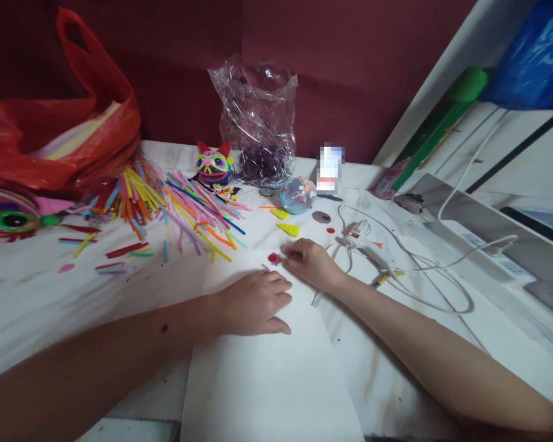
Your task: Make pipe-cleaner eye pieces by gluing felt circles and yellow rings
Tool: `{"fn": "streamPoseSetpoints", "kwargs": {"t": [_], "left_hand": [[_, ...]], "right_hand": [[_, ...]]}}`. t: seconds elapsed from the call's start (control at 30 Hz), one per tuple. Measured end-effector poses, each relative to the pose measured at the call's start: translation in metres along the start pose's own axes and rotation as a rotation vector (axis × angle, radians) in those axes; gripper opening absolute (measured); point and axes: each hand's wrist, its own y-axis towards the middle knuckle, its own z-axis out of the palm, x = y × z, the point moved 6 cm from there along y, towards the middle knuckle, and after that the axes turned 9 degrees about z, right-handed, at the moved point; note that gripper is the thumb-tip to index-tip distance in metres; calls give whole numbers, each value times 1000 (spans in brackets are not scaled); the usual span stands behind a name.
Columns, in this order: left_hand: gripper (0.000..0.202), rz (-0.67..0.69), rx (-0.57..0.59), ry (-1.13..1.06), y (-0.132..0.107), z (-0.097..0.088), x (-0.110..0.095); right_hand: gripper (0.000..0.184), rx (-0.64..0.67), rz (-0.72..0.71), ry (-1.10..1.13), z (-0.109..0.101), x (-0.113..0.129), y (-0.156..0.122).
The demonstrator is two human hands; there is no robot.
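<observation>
My left hand [253, 302] lies flat, fingers together, on the white paper sheet [267, 368]; my right hand [309, 261] seemingly pinches a small red-pink craft piece [274, 258].

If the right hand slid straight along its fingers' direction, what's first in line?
The small red piece right at the right hand's fingertips, on the white sheet; whether they already touch is unclear.
</observation>
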Motion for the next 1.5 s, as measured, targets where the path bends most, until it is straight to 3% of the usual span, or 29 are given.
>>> {"fn": "streamPoseSetpoints", "kwargs": {"t": [0.27,0.53,0.77,1.03,1.2,1.33,1.5], "left_hand": [[38,-1,10,-13,1,1,0],[38,6,5,-12,0,2,1],[38,3,2,-11,-1,2,1],[38,-1,19,-10,1,1,1],[38,3,-3,-15,0,2,1],[37,6,-14,-20,0,3,2],[36,7,-24,-26,0,3,2]], "right_hand": [[10,-25,-39,-61,3,8,-3],[18,72,-35,46,8,4,4],[8,65,23,61,7,1,5],[23,63,-29,69,9,3,5],[8,73,33,53,9,4,6],[6,69,36,42,10,5,7],[18,104,74,87,16,-1,9]]}}
